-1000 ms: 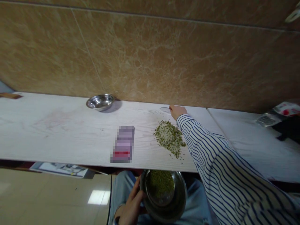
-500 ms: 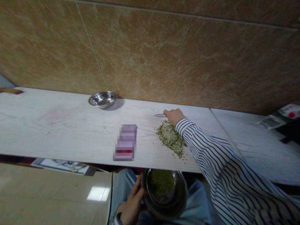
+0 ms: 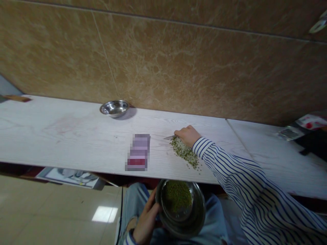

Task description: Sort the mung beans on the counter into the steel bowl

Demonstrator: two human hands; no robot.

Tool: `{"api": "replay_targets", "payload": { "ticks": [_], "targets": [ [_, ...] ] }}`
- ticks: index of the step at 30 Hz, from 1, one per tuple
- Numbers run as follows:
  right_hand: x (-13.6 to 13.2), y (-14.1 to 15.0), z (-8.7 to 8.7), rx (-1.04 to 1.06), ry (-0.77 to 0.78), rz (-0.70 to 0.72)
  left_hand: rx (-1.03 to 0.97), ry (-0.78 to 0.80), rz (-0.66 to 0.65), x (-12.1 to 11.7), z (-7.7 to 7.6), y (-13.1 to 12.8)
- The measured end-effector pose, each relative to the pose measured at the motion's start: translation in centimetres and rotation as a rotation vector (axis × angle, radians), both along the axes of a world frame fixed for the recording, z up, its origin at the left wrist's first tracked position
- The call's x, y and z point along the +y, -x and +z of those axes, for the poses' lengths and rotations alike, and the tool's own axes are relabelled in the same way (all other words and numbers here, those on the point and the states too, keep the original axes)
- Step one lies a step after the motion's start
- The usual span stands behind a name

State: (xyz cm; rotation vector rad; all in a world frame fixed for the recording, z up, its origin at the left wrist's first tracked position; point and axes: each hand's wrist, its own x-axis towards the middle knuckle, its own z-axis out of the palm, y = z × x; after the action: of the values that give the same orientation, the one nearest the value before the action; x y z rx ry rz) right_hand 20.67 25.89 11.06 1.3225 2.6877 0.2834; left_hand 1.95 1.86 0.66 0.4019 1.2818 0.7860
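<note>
My right hand [image 3: 188, 136] is closed round a small knife [image 3: 169, 137], its blade pointing left and its handle hidden in my fingers. Just under that hand lies a loose pile of green beans mixed with white grains [image 3: 184, 152], spread on the table. Below the table's front edge, my left hand [image 3: 146, 217] grips the left rim of a steel bowl [image 3: 199, 217] above my lap. Inside sits a smaller metal bowl [image 3: 187, 214] holding many green beans [image 3: 177, 195].
An oval steel bowl [image 3: 114, 109] stands by the tiled wall. A blurred-out purple item [image 3: 138, 152] lies left of the pile. Plastic packets [image 3: 290, 132] and a black object [image 3: 315, 141] are at the right. A pulled-out drawer [image 3: 71, 177] juts below the table at left.
My right hand has brought the knife slightly toward me and left, to the top edge of the pile. The left hand still holds the bowl. The view has shifted a little.
</note>
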Motion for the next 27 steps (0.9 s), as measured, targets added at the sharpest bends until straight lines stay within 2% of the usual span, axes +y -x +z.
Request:
{"api": "replay_targets", "payload": {
  "ticks": [6,12,15,20,27],
  "targets": [
    [-1.8,-0.5,0.8,0.014,0.007,0.022,0.021,0.015,-0.007,-0.3,0.5,-0.3],
    [-0.2,-0.8,0.9,0.031,-0.084,-0.195,-0.028,-0.027,-0.001,-0.3,-0.1,0.1],
    [0.7,-0.4,0.5,0.017,-0.083,-0.24,-0.064,-0.043,0.003,-0.4,-0.5,0.4],
    [0.3,0.6,0.2,0.001,-0.054,-0.175,-0.086,-0.044,0.021,-0.5,-0.5,0.5],
    [-1.7,1.3,0.3,0.004,-0.012,-0.023,-0.03,-0.015,0.047,-0.4,0.5,-0.1]
  ]
}}
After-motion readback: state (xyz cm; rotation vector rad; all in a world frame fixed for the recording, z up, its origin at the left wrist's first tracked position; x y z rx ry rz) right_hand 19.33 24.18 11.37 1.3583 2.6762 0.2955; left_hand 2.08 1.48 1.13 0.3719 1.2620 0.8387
